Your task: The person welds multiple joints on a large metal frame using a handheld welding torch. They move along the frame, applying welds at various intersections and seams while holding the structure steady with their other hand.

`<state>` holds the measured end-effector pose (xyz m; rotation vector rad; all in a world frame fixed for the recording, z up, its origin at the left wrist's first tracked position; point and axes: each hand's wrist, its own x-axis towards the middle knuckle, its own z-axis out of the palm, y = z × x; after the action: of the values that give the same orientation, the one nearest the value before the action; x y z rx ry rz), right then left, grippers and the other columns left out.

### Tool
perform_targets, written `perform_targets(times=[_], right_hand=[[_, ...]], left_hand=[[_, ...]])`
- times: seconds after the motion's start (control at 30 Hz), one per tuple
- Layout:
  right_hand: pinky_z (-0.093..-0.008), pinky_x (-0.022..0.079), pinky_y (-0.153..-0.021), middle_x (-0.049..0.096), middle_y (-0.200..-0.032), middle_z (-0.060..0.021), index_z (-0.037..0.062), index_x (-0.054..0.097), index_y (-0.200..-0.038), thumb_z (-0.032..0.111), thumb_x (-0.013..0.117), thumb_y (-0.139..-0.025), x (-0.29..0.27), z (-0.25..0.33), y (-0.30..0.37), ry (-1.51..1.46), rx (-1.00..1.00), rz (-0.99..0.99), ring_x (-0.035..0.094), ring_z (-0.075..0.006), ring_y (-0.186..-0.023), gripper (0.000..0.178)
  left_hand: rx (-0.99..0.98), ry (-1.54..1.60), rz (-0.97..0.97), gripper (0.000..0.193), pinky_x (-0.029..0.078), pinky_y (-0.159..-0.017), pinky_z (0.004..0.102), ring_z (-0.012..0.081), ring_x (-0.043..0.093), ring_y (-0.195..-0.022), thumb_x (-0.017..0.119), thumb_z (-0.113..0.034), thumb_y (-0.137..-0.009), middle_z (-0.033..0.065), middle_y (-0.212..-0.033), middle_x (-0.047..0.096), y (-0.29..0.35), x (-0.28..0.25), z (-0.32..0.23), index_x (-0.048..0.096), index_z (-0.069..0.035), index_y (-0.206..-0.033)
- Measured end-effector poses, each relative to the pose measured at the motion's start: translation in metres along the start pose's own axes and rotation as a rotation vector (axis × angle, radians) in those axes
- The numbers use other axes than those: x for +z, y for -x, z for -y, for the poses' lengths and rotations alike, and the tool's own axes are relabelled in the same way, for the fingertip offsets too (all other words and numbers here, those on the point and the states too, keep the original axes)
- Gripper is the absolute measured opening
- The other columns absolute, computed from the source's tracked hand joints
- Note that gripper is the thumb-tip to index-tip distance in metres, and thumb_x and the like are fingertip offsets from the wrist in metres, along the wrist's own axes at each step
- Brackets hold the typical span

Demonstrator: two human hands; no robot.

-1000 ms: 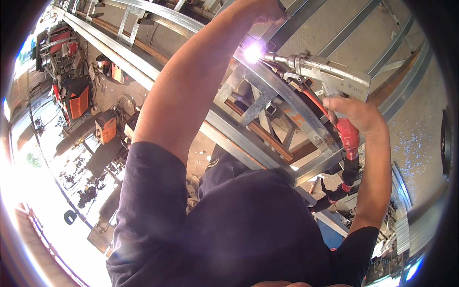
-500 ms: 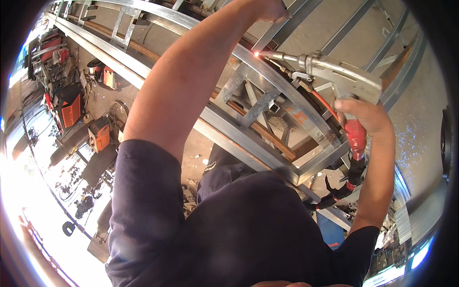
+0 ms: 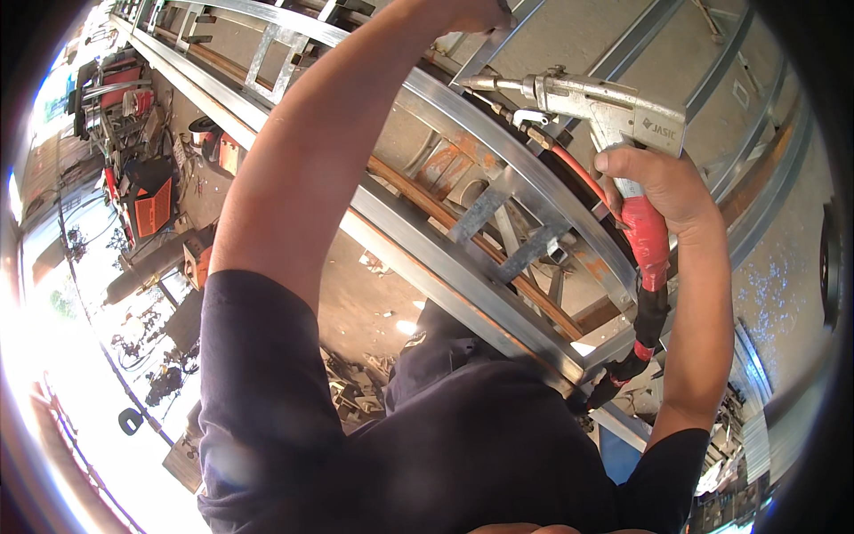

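My right hand (image 3: 658, 182) is wrapped round the red-taped grip of a silver metal welding gun (image 3: 614, 107). A red and black wrapped cable (image 3: 654, 311) runs down from the grip past my forearm. The gun's narrow nozzle (image 3: 489, 83) points left, its tip close to where a steel bar (image 3: 504, 43) meets the curved steel rail (image 3: 525, 165); no glow shows there. At the top edge, my left hand (image 3: 476, 16) is curled against that bar, closed, with part of the hand cut off by the frame.
A long straight metal beam (image 3: 445, 287) crosses before my body, with short cross plates (image 3: 480, 214) between it and the rail. More steel bars (image 3: 640, 40) stretch out at upper right. On the left floor lie an orange-fronted machine (image 3: 153, 212), scrap and cables.
The bright glow at the nozzle tip is gone. In the picture, the gun and both hands have shifted slightly left and up, while the frame's near end sits lower and farther right.
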<state>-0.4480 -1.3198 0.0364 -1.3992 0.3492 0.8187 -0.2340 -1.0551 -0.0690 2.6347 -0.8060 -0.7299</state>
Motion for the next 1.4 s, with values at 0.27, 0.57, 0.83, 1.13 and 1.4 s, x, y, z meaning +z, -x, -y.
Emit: perform_targets(times=[0.27, 0.57, 0.83, 1.13, 1.4], right_hand=[[-0.0330, 0.055, -0.053, 0.070, -0.076, -0.0066, 0.0004, 0.074, -0.093, 0.016, 0.081, -0.081, -0.003, -0.002, -0.007, 0.021, 0.019, 0.038, 0.066, -0.0164, -0.061, 0.021], [-0.0317, 0.054, -0.054, 0.070, -0.075, -0.0062, 0.0011, 0.074, -0.094, 0.017, 0.081, -0.083, 0.000, -0.003, -0.013, 0.031, 0.028, 0.057, 0.066, -0.0153, -0.061, 0.021], [-0.0308, 0.052, -0.055, 0.067, -0.072, -0.0057, -0.0002, 0.071, -0.099, 0.014, 0.079, -0.085, -0.001, -0.004, -0.011, 0.055, 0.033, 0.053, 0.063, -0.0154, -0.059, 0.021], [-0.0304, 0.053, -0.054, 0.068, -0.071, -0.0049, 0.0015, 0.073, -0.093, 0.015, 0.078, -0.084, -0.001, 0.001, -0.012, 0.079, 0.023, 0.084, 0.064, -0.0142, -0.060, 0.017], [-0.0298, 0.053, -0.055, 0.068, -0.070, -0.0040, 0.0016, 0.072, -0.093, 0.015, 0.078, -0.085, 0.003, 0.005, -0.008, 0.083, -0.007, 0.076, 0.064, -0.0134, -0.060, 0.016]], left_hand=[[0.020, 0.086, 0.038, 0.034, 0.059, -0.075, 0.0428, 0.0291, 0.075, -0.074, 0.075, -0.036, -0.085, 0.0155, -0.085, 0.078, 0.007, -0.001, 0.009, 0.083, -0.008, -0.101], [-0.035, 0.061, 0.031, 0.032, 0.059, -0.079, 0.0437, 0.0308, 0.075, -0.079, 0.075, -0.036, -0.083, 0.0153, -0.088, 0.078, 0.007, -0.001, 0.006, 0.083, -0.011, -0.100], [0.232, -0.155, -0.082, 0.022, 0.057, -0.075, 0.0461, 0.0353, 0.072, -0.081, 0.072, -0.024, -0.082, 0.0158, -0.088, 0.077, -0.004, 0.014, 0.019, 0.082, -0.009, -0.095], [0.355, -0.013, -0.035, 0.012, 0.054, -0.066, 0.0433, 0.0326, 0.070, -0.072, 0.072, -0.017, -0.083, 0.0172, -0.078, 0.071, -0.020, 0.035, 0.048, 0.078, -0.007, -0.085], [0.306, -0.018, -0.047, 0.017, 0.055, -0.069, 0.0431, 0.0320, 0.071, -0.074, 0.071, -0.021, -0.086, 0.0175, -0.080, 0.072, -0.018, 0.032, 0.040, 0.078, -0.006, -0.091]])
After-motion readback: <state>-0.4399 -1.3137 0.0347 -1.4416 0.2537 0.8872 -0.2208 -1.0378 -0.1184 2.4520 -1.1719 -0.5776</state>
